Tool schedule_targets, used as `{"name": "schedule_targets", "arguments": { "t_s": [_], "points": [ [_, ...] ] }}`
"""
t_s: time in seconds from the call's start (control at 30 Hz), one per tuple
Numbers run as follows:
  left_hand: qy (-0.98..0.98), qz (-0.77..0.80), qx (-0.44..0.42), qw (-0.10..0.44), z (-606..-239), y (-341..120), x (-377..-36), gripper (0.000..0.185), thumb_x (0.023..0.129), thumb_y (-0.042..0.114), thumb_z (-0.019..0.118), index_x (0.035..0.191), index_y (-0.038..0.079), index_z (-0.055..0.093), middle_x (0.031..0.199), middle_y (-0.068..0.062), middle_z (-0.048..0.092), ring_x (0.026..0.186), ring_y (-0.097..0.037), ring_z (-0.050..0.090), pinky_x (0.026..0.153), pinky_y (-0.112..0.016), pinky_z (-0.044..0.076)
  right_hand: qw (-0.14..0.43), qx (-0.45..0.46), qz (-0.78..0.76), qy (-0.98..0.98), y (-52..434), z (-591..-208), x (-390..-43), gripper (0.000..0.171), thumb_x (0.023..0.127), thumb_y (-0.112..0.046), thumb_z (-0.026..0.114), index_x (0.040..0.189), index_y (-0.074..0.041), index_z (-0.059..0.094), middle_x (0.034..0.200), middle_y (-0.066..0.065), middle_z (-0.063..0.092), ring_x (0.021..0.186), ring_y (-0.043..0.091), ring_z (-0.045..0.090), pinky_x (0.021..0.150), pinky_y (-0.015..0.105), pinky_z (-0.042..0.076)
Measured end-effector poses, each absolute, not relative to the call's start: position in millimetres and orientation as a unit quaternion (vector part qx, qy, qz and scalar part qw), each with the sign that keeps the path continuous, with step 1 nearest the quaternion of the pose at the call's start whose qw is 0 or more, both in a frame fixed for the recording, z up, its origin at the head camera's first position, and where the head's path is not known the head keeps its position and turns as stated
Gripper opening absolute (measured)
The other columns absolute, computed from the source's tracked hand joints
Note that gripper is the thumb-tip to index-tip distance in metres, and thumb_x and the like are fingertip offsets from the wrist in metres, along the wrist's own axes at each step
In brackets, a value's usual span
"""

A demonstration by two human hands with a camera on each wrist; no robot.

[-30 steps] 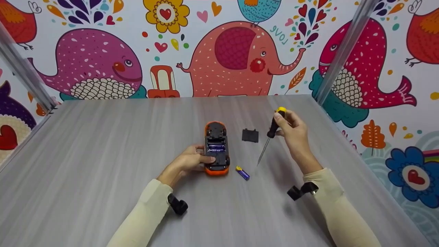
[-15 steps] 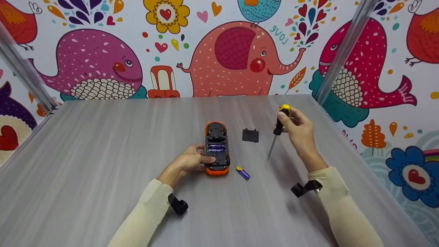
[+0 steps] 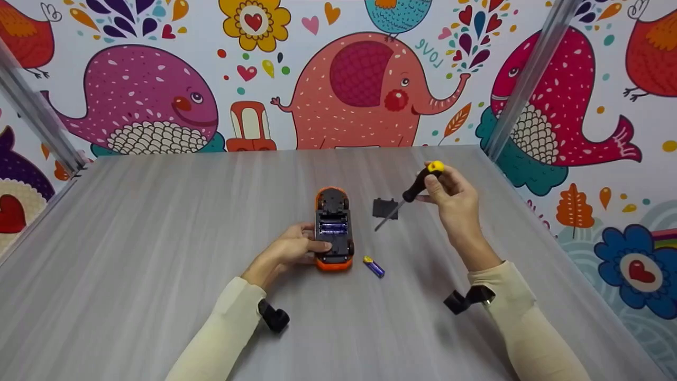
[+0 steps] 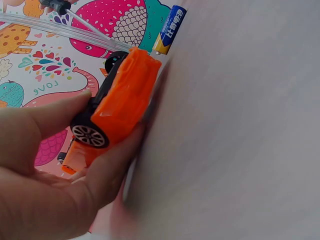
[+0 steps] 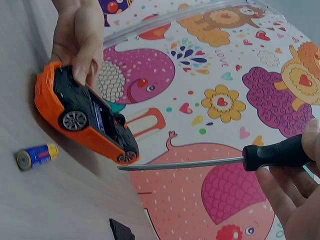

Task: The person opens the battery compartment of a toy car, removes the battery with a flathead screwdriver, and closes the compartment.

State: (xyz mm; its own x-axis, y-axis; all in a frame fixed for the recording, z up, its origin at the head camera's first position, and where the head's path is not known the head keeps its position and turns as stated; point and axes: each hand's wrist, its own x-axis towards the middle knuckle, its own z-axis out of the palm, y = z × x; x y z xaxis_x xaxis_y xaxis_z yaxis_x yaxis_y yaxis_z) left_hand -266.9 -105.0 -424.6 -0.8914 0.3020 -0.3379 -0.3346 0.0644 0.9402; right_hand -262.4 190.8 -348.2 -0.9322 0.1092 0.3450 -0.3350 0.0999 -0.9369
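From the head view, an orange toy car lies upside down near the middle of the grey desk, its black underside and an open battery bay facing up. The left hand grasps the car at its left side, thumb laid over the chassis. The right hand is raised to the right of the car, fingers closed round the black handle of a screwdriver with a yellow cap; the shaft slants down and left, its tip over a small black cover lying on the desk just right of the car. A loose battery lies beside the car's near end. Bright cartoon wallpaper backs the desk.

The left wrist view shows the car's orange body and a wheel pinched between thumb and fingers, with the battery just beyond it.

The right wrist view shows the screwdriver shaft pointing toward the car, well clear of it, with the battery and a corner of the cover below.
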Motion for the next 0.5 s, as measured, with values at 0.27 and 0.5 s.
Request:
{"name": "schedule_targets", "arguments": {
  "t_s": [0.27, 0.5],
  "points": [
    [0.695, 0.681, -0.021, 0.23, -423.8, -105.0, -265.9, 0.058, 0.089, -0.002, 0.069, 0.142, -0.003, 0.045, 0.132, -0.02, 0.063, 0.101, -0.019, 0.068, 0.088, -0.036, 0.059, 0.143, 0.124, 0.684, -0.705, 173.4, -348.9, -255.0, 0.035, 0.102, -0.012, 0.055, 0.136, -0.001, 0.054, 0.129, 0.021, 0.063, 0.113, 0.017, 0.067, 0.087, 0.031, 0.059],
    [0.695, 0.682, -0.024, 0.226, -424.6, -103.5, -266.7, 0.059, 0.089, -0.002, 0.07, 0.142, -0.004, 0.045, 0.133, -0.021, 0.062, 0.103, -0.02, 0.067, 0.089, -0.037, 0.059, 0.149, 0.147, 0.669, -0.713, 164.0, -352.3, -254.8, 0.035, 0.102, -0.008, 0.054, 0.136, -0.001, 0.053, 0.129, 0.019, 0.064, 0.115, 0.016, 0.067, 0.088, 0.03, 0.059]
  ]
}}
